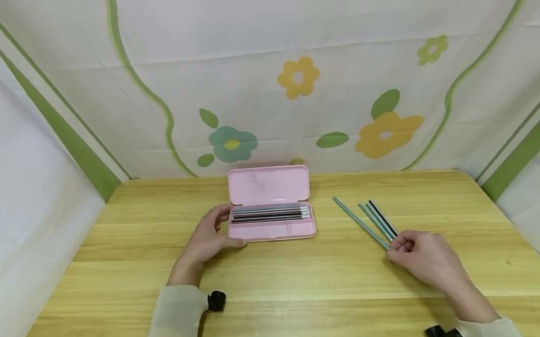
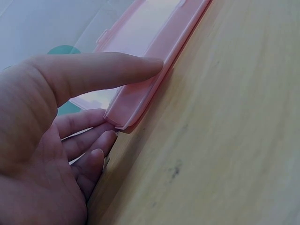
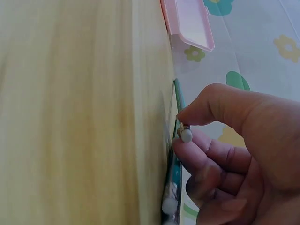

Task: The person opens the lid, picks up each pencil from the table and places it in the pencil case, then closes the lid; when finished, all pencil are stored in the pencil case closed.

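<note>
A pink pencil case lies with its lid raised, several pencils side by side in its long compartment. At its left end my left hand holds the case, thumb along the front edge and fingers at the side and back. My right hand pinches a green pencil near its eraser end, which shows between thumb and finger in the right wrist view. Beside it on the table lie a few more pencils, green ones and a dark striped one, their near ends partly hidden by the hand.
The wooden table reaches back to a white curtain printed with flowers. Against that curtain stands the raised lid. A black wrist device sits at the left sleeve.
</note>
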### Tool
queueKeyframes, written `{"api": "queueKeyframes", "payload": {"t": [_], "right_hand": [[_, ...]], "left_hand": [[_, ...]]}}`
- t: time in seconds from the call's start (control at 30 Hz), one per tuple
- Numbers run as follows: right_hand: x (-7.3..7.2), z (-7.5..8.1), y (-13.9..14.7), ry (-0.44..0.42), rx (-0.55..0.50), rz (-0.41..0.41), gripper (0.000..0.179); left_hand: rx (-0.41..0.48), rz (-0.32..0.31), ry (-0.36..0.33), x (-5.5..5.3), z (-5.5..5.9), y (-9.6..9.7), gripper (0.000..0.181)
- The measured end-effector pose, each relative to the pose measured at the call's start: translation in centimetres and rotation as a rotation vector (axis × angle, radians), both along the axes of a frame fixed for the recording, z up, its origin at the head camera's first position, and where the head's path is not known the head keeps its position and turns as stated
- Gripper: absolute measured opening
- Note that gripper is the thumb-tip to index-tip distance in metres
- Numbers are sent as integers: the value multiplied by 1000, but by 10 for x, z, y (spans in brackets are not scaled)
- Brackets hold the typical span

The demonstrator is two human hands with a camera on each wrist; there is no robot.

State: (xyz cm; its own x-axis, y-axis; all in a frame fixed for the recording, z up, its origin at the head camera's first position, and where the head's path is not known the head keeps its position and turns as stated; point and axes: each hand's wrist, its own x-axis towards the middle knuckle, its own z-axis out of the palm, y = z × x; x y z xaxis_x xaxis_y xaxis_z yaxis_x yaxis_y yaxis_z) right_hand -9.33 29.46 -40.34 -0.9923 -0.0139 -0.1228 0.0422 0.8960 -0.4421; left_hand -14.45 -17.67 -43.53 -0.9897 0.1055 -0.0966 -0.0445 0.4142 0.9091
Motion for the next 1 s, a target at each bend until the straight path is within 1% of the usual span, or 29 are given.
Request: {"api": "queueKeyframes", "payload": {"t": [0.2,0.43,0.67,0.83,1.0], "right_hand": [[0,-1,8,-6,-91,9,21],[2,-2,14,-2,-152,14,21],[4,0,15,-30,-285,15,23],[5,1,12,-18,-381,29,22],[5,4,9,-42,-464,25,26]], "left_hand": [[-2,4,-6,0,0,0,90],[1,-12,-9,0,1,-1,91],[-4,-26,-13,0,1,-2,92],[-10,-23,-13,0,0,-3,92],[-13,-19,-13,0,1,-2,93]]}}
